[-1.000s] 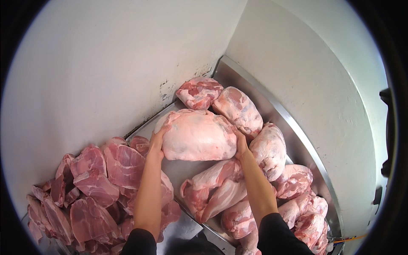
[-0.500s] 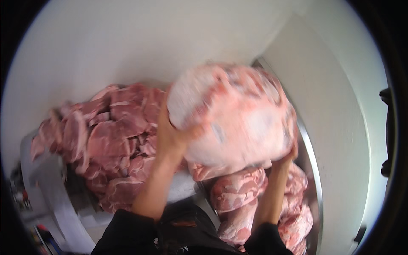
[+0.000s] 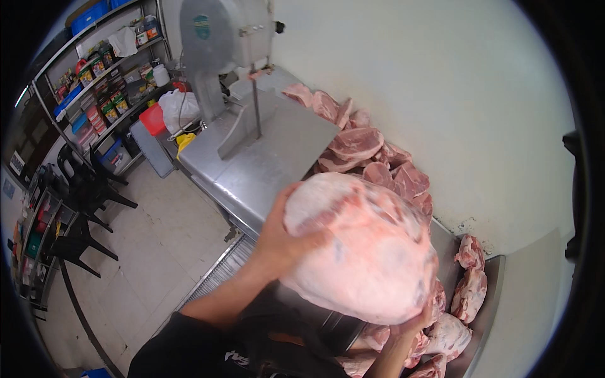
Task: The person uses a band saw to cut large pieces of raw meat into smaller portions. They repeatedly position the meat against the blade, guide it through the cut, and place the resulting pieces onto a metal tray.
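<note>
A large joint of raw meat (image 3: 365,252), pale with fat on its outer side, is held up in front of me between both hands. My left hand (image 3: 280,242) grips its left side, thumb lying over the fat. At its lower right end, my right hand (image 3: 416,322) supports it from below, fingers partly hidden. Beyond the joint, cut slices of meat (image 3: 356,145) are heaped along the wall. Smaller chunks of meat (image 3: 469,296) lie in a metal tray (image 3: 495,283) at the right, partly covered by the joint and my right arm.
A bandsaw (image 3: 211,38) with an upright blade (image 3: 256,101) stands ahead on a steel table (image 3: 271,176). The white wall (image 3: 441,94) bounds the right side. Left are loaded shelves (image 3: 107,82), black plastic chairs (image 3: 79,242) and the tiled floor (image 3: 151,233).
My view has swung left, bringing the bandsaw, shelves and floor into sight. The joint stays in both hands and now sits lower in view, nearer the steel table.
</note>
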{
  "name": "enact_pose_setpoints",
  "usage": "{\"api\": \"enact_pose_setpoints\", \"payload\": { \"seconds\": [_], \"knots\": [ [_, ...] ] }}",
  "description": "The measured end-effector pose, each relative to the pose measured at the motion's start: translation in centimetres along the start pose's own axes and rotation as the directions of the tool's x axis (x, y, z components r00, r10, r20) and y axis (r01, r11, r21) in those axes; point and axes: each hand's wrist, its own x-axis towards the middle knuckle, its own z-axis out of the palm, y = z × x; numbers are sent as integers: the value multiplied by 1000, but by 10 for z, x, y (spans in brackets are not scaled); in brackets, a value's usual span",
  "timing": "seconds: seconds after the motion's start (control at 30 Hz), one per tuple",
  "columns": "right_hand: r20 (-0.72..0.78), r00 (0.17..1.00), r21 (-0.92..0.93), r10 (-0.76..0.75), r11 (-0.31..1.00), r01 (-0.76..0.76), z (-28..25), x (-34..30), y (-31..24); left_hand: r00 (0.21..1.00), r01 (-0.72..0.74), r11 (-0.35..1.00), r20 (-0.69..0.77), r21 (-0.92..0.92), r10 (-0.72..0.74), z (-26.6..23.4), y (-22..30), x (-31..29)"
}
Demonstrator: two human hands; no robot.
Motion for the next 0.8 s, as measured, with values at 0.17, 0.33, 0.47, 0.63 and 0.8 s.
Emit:
{"api": "enact_pose_setpoints", "payload": {
  "seconds": [0.17,0.33,0.47,0.63,0.8],
  "knots": [
    [34,988,-39,150,988,-149,82,9,64,960,214,976,-178,-28,-216,-102,30,23],
    [-58,993,-175,102,978,-111,144,0,109,941,317,948,-132,32,-310,-179,35,54],
    [-105,992,-255,70,962,-94,151,-4,107,948,318,945,-35,84,-316,-204,16,72],
    [-191,982,-427,7,900,-89,216,-2,96,959,249,961,107,121,-262,-205,28,92],
    [-153,988,-481,17,872,-90,237,-4,103,961,246,966,108,76,-253,-224,27,98]
  ]
}}
